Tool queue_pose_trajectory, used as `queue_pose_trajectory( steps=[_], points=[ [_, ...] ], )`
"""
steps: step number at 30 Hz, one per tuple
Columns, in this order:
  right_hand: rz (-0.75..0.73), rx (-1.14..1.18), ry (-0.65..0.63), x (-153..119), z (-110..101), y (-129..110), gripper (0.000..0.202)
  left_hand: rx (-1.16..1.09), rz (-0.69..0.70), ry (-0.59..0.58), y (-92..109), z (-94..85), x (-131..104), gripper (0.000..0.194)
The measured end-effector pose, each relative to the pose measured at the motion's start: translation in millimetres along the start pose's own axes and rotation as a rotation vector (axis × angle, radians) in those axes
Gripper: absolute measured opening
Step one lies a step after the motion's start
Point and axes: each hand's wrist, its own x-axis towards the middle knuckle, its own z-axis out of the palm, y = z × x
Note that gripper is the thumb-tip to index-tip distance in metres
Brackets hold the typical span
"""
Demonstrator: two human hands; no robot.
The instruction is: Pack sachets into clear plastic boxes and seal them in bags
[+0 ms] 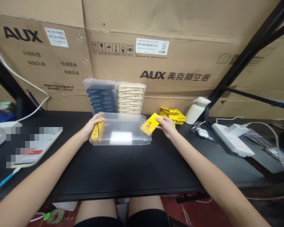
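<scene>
A clear plastic box [123, 126] lies on its side on the black table, its flaps open toward the right. My left hand [91, 126] grips its left end, fingers wrapped over the top edge. Inside that end, a yellow packet [95, 132] shows through the plastic. Between the thumb and fingers of my right hand [167, 126] is another yellow packet [151, 124] with dark lettering, held at the open end of the box. Just behind this hand lies a pile of yellow packets [177, 116].
Two upright clear boxes stand behind, one with dark blue packets [100, 98], one with cream packets [130, 97]. A white bottle [197, 110], earphone case [203, 133] and power strip [234, 138] are right; a tablet [38, 149] lies left. Large cartons [123, 67] wall the back.
</scene>
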Motion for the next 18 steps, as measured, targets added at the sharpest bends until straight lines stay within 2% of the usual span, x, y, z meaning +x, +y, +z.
queue_pose_trajectory(
  steps=[2, 4, 7, 10, 13, 18],
  points=[
    [0.106, 0.053, -0.108, -3, 3, -3, 0.010, -0.003, 0.000, 0.001, 0, 0.6, -1, 0.032],
    [0.189, 0.124, -0.236, -7, 6, -5, 0.012, -0.012, 0.001, 0.003, 0, 1.0, -1, 0.032],
    [0.214, 0.182, -0.436, -14, 10, -8, 0.015, -0.026, 0.003, -0.001, 0, 1.4, 0, 0.032],
    [0.173, 0.142, -0.636, -23, 10, -13, 0.014, -0.032, 0.002, -0.006, 0, 2.7, -1, 0.033],
    [0.087, 0.015, -0.812, -31, 11, -19, 0.016, -0.016, 0.025, 0.015, 0, 6.7, -4, 0.045],
    [-0.067, -0.076, -0.946, -41, 20, -20, 0.018, 0.018, -0.001, 0.008, -4, 20.3, -12, 0.071]
  ],
)
